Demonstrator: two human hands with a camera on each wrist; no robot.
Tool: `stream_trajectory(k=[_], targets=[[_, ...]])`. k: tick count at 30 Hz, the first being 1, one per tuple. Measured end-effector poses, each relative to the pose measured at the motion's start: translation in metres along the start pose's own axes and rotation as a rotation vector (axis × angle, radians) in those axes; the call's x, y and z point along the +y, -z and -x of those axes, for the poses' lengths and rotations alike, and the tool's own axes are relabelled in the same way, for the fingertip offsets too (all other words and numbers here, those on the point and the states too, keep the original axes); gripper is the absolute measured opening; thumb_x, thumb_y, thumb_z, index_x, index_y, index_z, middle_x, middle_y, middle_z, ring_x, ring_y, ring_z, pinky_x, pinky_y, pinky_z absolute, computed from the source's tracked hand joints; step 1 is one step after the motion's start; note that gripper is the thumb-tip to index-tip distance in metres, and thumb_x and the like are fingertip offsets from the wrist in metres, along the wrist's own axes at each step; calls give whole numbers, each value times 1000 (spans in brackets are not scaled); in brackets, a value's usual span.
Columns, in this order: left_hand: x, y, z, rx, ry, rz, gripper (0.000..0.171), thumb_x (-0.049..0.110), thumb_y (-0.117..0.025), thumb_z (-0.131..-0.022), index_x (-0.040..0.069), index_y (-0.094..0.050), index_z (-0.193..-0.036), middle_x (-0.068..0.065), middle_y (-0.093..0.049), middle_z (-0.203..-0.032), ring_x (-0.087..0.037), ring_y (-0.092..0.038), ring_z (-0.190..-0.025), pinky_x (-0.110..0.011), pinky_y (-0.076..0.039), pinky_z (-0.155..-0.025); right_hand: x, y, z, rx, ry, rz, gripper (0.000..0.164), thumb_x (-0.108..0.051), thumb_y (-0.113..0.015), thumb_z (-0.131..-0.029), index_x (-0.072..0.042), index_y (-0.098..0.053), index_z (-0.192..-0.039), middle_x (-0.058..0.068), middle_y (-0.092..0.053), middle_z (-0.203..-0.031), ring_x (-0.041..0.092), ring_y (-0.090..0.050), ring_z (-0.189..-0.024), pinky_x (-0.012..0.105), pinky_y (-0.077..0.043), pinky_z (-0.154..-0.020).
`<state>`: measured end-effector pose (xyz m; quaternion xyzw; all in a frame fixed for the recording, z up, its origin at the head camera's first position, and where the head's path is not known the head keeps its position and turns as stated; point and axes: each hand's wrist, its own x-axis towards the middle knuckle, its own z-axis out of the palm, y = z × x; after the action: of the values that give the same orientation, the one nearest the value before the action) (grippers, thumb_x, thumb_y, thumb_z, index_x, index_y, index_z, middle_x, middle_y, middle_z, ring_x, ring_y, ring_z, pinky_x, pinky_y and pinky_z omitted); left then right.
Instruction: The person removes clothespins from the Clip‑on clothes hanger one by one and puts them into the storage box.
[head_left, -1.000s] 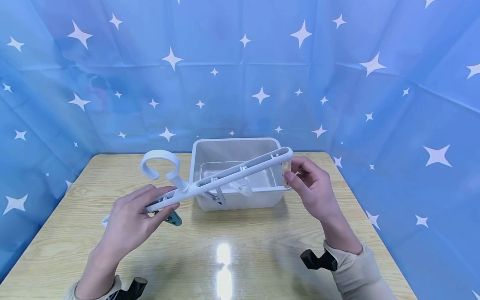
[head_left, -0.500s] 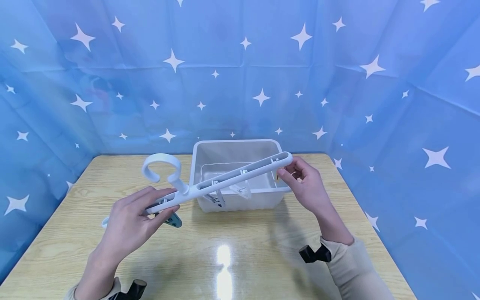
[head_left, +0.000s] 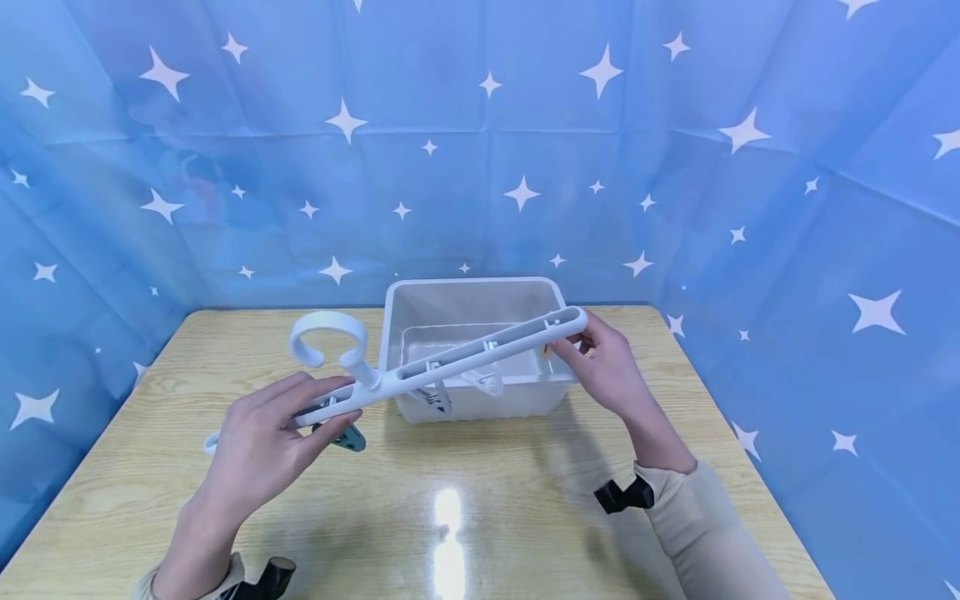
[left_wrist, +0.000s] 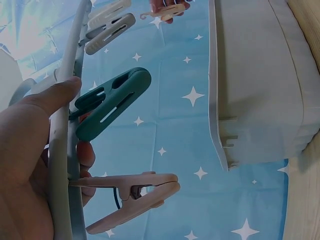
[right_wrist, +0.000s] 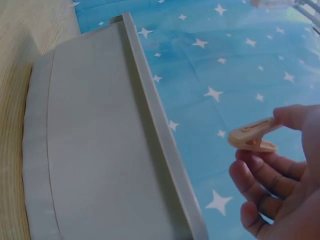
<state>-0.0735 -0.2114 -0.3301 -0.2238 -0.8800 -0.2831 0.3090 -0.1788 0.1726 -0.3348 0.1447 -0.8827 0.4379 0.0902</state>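
My left hand (head_left: 273,433) grips a white clip hanger (head_left: 465,357), holding it aslant above the table with its hook (head_left: 326,325) upward. Below the bar hang a green clothespin (left_wrist: 117,102) and a pinkish-beige clothespin (left_wrist: 135,195) near my left fingers. Farther along are pale clothespins (left_wrist: 111,32). My right hand (head_left: 611,367) is under the bar's right end. Between thumb and fingers it pinches a light orange clothespin (right_wrist: 252,135), mostly hidden in the head view.
Behind the hanger, a white plastic bin (head_left: 480,400) stands on the wooden table (head_left: 360,517), partly covered by the bar in the head view. A blue curtain with white stars (head_left: 450,225) rises behind and at the sides.
My right hand has moved left with the orange clothespin, from beside the bar's end to beneath it. The hanger's right end has dipped slightly; my left hand keeps its grip.
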Motion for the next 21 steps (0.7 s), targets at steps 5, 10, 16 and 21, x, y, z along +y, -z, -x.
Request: stream_trajectory(k=[5,10,16,21], targets=[[0,-1,0,11,-6,4,45,14,-90,-69,22,-76,-111,11,-71,-87,3,-49,-58,-12,-38,-53,6,-4,-4,-11,-32,30,33,-43,-62,-98,-16,-64,-117,6,-59,-94,24,-48,-83,33,-41,-71],[0,-2,0,16,-14,13,44,15,-89,-70,23,-76,-111,12,-71,-87,3,-49,-60,-12,-38,-54,12,-7,-8,-41,-32,88,37,-44,-62,-98,-18,-65,-123,7,-63,-95,26,-49,-76,33,-42,-63],[-1,-2,1,10,-9,11,43,15,-89,-71,23,-76,-112,11,-72,-89,2,-50,-60,-12,-38,-54,16,-10,-8,-61,-16,120,32,-45,-61,-98,-19,-65,-116,6,-67,-101,23,-56,-84,35,-44,-66],[0,-2,1,9,-8,13,44,15,-90,-70,22,-76,-111,12,-72,-87,3,-48,-59,-12,-37,-53,18,-11,-9,-71,-40,116,33,-45,-61,-98,-18,-67,-117,8,-67,-102,24,-54,-78,34,-44,-63]])
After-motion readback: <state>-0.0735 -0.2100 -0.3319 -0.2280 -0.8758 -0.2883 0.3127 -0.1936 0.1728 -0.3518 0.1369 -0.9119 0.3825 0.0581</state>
